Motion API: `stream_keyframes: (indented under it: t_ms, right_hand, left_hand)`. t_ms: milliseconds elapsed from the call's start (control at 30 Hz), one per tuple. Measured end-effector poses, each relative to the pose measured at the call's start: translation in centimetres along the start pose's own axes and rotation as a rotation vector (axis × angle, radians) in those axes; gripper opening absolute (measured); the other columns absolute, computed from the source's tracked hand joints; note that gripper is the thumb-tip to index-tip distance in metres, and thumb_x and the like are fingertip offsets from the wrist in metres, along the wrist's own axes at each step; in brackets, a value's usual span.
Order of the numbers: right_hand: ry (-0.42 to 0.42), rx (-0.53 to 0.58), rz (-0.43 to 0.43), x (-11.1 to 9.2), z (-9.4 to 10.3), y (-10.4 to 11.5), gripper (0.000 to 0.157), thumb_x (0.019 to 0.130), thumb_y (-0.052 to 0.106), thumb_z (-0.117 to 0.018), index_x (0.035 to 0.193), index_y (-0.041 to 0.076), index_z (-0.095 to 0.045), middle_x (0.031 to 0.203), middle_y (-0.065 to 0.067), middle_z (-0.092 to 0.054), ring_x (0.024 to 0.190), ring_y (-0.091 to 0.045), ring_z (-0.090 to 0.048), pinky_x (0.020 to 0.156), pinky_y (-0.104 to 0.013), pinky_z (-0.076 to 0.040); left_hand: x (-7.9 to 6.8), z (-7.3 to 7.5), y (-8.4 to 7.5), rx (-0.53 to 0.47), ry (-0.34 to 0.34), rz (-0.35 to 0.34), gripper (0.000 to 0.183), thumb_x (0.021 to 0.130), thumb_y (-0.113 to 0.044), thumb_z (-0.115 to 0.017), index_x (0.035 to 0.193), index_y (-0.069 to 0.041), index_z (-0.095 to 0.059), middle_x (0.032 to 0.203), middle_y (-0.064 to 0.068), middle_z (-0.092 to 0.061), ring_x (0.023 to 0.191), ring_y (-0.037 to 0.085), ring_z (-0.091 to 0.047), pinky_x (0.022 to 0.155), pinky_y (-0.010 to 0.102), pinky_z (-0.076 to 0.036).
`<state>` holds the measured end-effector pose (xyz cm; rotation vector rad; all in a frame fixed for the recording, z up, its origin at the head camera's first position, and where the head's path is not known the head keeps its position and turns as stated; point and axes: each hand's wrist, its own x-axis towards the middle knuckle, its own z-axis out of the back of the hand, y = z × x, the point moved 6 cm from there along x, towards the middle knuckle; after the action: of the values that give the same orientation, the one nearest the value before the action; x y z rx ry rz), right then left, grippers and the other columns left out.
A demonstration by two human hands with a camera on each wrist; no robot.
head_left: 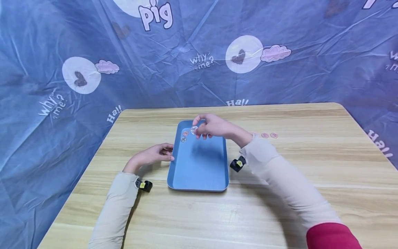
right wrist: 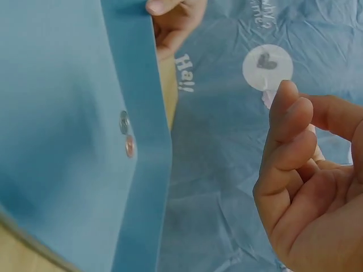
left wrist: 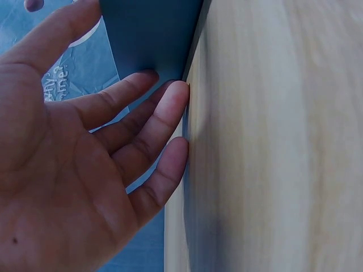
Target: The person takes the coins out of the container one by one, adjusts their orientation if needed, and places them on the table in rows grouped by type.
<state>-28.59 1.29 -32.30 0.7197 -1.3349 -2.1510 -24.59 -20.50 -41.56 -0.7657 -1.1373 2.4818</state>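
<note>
A blue rectangular tray (head_left: pixel 200 173) lies on the table. Over its far left part my right hand (head_left: pixel 214 126) pinches a clear, patterned round disc (head_left: pixel 194 130) between thumb and index finger. That disc is hidden behind the fingers (right wrist: pixel 295 119) in the right wrist view. Below it, in the tray's far left corner, lie a pinkish disc (head_left: pixel 185 133) and a greyish one (head_left: pixel 183 139), side by side. My left hand (head_left: pixel 153 154) rests at the tray's left side, and the left wrist view shows its loosely bent fingers (left wrist: pixel 170 107) against the outer wall.
Right of the tray, pink discs (head_left: pixel 274 135) lie in a row on the wooden table (head_left: pixel 311 155), one partly behind the right sleeve. Black wrist cameras (head_left: pixel 237 164) sit at both wrists. A blue printed cloth (head_left: pixel 174 76) hangs behind the table.
</note>
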Motion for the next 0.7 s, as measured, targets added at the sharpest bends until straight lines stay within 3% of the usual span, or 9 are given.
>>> stream_keyframes:
  t_ms: [233,500,700]
  right_hand:
    - [-0.022,0.028,-0.005,-1.3,2.1,0.0,0.021,0.092,0.008,-0.056,0.112,0.004,-0.05,0.08,-0.008,-0.068,0.06,-0.015,-0.054,0.052,-0.021,-0.043]
    - [-0.061,-0.026,0.017,-3.2,4.7,0.2,0.022,0.092,0.007,-0.056,0.113,0.002,-0.05,0.079,-0.008,-0.068,0.06,-0.013,-0.056,0.052,-0.023,-0.042]
    - [-0.109,-0.045,-0.012,-4.9,6.7,-0.8,0.022,0.092,0.008,-0.058,0.112,0.002,-0.051,0.078,-0.006,-0.068,0.061,-0.013,-0.055,0.053,-0.023,-0.042]
  left_hand:
    - [0.0,0.1,-0.1,0.003,-0.008,0.005,0.069,0.092,-0.031,-0.066,0.144,0.002,-0.037,0.128,0.02,-0.058,0.119,0.032,-0.055,0.107,0.047,-0.043]
    - [0.0,0.0,0.0,0.008,-0.005,-0.003,0.069,0.092,-0.032,-0.066,0.144,0.003,-0.037,0.129,0.021,-0.057,0.119,0.032,-0.055,0.107,0.047,-0.044]
    - [0.1,0.0,0.3,0.006,-0.004,0.004,0.069,0.092,-0.032,-0.065,0.144,0.002,-0.037,0.131,0.02,-0.057,0.12,0.032,-0.055,0.106,0.047,-0.044]
